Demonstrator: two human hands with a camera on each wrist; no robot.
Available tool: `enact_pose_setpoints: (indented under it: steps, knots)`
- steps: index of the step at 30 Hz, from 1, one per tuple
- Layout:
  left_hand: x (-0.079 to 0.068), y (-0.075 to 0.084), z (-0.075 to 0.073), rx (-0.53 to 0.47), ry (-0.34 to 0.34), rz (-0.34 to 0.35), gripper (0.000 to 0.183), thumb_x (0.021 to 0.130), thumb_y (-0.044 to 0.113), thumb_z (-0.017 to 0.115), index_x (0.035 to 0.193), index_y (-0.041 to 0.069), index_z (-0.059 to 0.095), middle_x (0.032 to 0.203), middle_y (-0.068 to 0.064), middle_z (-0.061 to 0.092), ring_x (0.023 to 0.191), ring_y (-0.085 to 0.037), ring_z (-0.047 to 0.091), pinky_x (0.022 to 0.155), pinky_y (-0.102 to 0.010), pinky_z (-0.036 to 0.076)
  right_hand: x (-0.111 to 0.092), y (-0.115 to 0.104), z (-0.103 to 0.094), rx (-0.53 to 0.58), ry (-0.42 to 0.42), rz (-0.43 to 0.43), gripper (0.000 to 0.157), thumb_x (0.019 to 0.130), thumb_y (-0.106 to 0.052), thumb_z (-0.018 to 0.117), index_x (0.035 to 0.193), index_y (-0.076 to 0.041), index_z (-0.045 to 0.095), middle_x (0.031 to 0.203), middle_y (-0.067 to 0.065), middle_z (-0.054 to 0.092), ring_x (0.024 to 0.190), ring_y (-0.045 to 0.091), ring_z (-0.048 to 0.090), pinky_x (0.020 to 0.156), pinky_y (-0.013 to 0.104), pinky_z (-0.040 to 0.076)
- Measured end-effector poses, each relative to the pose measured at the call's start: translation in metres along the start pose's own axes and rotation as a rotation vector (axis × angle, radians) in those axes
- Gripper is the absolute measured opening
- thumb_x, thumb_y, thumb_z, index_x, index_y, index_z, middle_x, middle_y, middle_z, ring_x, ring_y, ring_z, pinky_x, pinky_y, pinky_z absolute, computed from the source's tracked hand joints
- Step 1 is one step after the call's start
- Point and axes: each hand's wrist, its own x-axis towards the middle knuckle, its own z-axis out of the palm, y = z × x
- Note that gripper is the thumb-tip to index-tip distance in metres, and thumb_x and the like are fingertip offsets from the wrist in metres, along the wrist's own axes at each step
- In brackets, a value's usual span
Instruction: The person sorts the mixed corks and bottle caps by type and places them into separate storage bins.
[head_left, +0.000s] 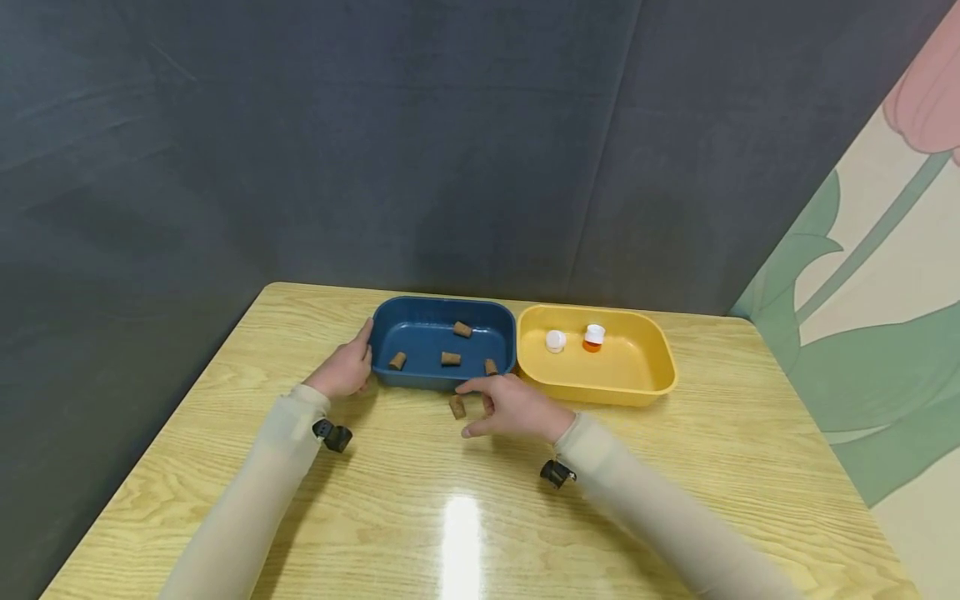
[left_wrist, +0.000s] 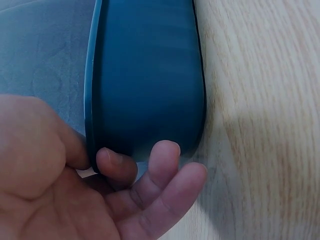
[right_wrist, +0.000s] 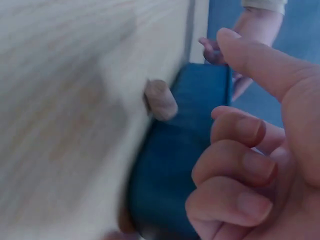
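Note:
A blue tray (head_left: 416, 381) stands at the back of the table, with several corks (head_left: 451, 359) lying in it. At its left end my left hand (head_left: 347, 367) grips the rim, thumb on one side and a fingertip on the other in the left wrist view. One loose cork (head_left: 457, 407) lies on the table just before the tray's front wall. Close beside that cork is my right hand (head_left: 517, 408), thumb and forefinger spread apart, nothing between them. In the right wrist view the cork (right_wrist: 162, 100) shows beyond the fingers, whose other three are bent.
A yellow tray (head_left: 600, 394) stands right against the blue one. Inside are an orange bottle with a white cap (head_left: 594, 335) and a white-capped piece (head_left: 555, 341). The wooden table (head_left: 375, 517) ends at a dark cloth (head_left: 450, 167) behind the trays.

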Motion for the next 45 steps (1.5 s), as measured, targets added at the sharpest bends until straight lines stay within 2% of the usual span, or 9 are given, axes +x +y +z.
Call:
enact_pose_setpoints:
  steps: [10,15,21,26,39,45]
  knots:
    - [0.001,-0.001,0.001,-0.005,0.0,-0.013,0.059,0.109,0.01,0.02,0.159,0.001,-0.01,0.06,-0.009,0.055,0.05,-0.016,0.049,0.055,-0.032,0.043,0.013,0.004,0.025,-0.031,0.022,0.036,0.064,0.081,-0.025,0.085,0.137,-0.005,0.06,0.064,-0.007,0.055,0.056,0.008,0.051,0.055,0.025,0.043]
    - [0.001,-0.001,0.0,-0.006,-0.004,-0.008,0.059,0.109,0.01,0.02,0.159,0.001,-0.01,0.059,-0.008,0.054,0.05,-0.016,0.05,0.055,-0.032,0.043,0.016,0.006,0.028,-0.052,0.049,0.052,0.057,0.082,-0.021,0.084,0.132,-0.003,0.062,0.073,-0.005,0.059,0.062,0.009,0.053,0.062,0.027,0.046]
    - [0.002,-0.001,0.001,-0.004,0.007,-0.013,0.059,0.109,0.011,0.02,0.159,0.001,-0.01,0.059,-0.006,0.054,0.05,-0.016,0.05,0.058,-0.032,0.044,0.018,0.008,0.029,-0.063,0.09,0.061,0.044,0.084,-0.019,0.083,0.124,-0.006,0.068,0.083,-0.001,0.062,0.068,0.011,0.053,0.071,0.029,0.048]
    - [0.001,-0.001,0.0,0.001,0.005,-0.015,0.059,0.109,0.01,0.021,0.159,0.001,-0.01,0.059,-0.007,0.054,0.051,-0.016,0.05,0.058,-0.032,0.043,0.018,0.008,0.031,-0.024,0.103,0.047,0.037,0.084,-0.019,0.083,0.117,-0.008,0.07,0.078,-0.002,0.06,0.067,0.011,0.053,0.067,0.029,0.046]
    - [0.001,0.001,-0.001,0.015,0.0,-0.002,0.059,0.108,0.01,0.02,0.158,-0.001,-0.011,0.062,-0.013,0.057,0.051,-0.016,0.051,0.058,-0.032,0.044,0.018,0.016,0.034,0.053,0.123,0.089,0.037,0.084,-0.017,0.083,0.117,-0.006,0.074,0.064,-0.003,0.054,0.058,0.009,0.047,0.056,0.023,0.038]
    - [0.001,0.002,0.0,0.019,-0.002,-0.012,0.059,0.109,0.01,0.02,0.158,-0.001,-0.011,0.063,-0.013,0.058,0.052,-0.017,0.052,0.059,-0.032,0.044,0.016,0.018,0.036,0.081,0.123,0.079,0.033,0.084,-0.017,0.083,0.114,-0.006,0.076,0.06,-0.004,0.052,0.055,0.008,0.044,0.053,0.021,0.034]
